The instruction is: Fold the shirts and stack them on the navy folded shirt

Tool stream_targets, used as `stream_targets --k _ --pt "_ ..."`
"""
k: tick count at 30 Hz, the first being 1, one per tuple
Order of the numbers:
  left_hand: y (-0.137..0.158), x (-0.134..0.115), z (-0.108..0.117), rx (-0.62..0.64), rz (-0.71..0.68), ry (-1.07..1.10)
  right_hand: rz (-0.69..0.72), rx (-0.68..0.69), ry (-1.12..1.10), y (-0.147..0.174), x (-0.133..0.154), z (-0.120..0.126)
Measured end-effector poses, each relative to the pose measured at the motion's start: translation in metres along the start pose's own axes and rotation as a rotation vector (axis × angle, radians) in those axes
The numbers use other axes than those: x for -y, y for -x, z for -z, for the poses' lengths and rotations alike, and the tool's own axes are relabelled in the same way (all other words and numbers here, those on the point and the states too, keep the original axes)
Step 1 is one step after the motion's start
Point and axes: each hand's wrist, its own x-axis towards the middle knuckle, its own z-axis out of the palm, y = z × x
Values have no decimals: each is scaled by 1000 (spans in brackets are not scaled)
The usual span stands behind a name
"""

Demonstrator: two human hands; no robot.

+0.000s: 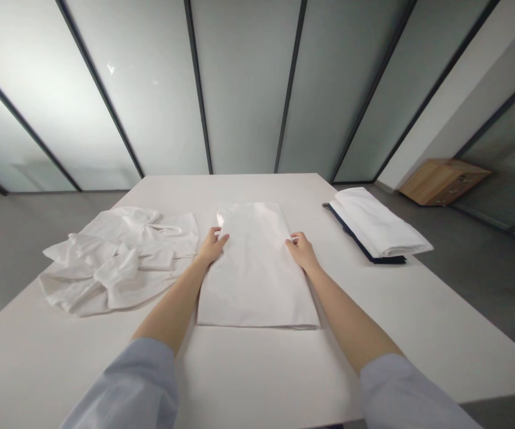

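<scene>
A white cloth (257,274), folded into a neat rectangle, lies flat in front of me with its layered edge towards me. Its far end has a slight sheen. My left hand (212,245) grips the cloth's left edge, thumb over the top and fingers curled at the side. On the opposite edge, my right hand (302,251) holds it in much the same way. The fingertips under the edges are partly hidden. Left of my left forearm is a loose, crumpled white cloth (118,262).
All of this is on a white table (257,375). At the right, a folded white cloth (377,220) rests on a dark navy flat item (389,260) near the table's edge. A wooden cabinet (440,179) stands on the floor beyond, and frosted glass panels (243,89) line the back.
</scene>
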Motion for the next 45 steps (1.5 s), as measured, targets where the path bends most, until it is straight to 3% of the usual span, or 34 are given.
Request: stream_targets --k 5,8,14,20,25,28,35,40,45 --pt "1 -8 9 -44 81 316 -141 166 -506 -2 0 4" --pt "8 -20 16 16 196 386 -177 249 -640 0 5 11" --pt "16 -34 26 235 288 278 -216 470 -550 9 21 27" --pt "18 -32 30 246 228 207 -142 478 -451 13 24 31" --pt "23 -37 35 436 218 136 -110 532 -527 10 17 34" --pt "23 -38 37 450 202 67 -123 574 -548 9 16 35" --pt "19 -34 35 305 35 -261 -108 471 -374 7 18 30" --pt "10 -33 31 263 -94 -509 112 325 9 -1 13 25" --pt "9 -45 28 187 -261 -916 307 97 344 -2 14 22"
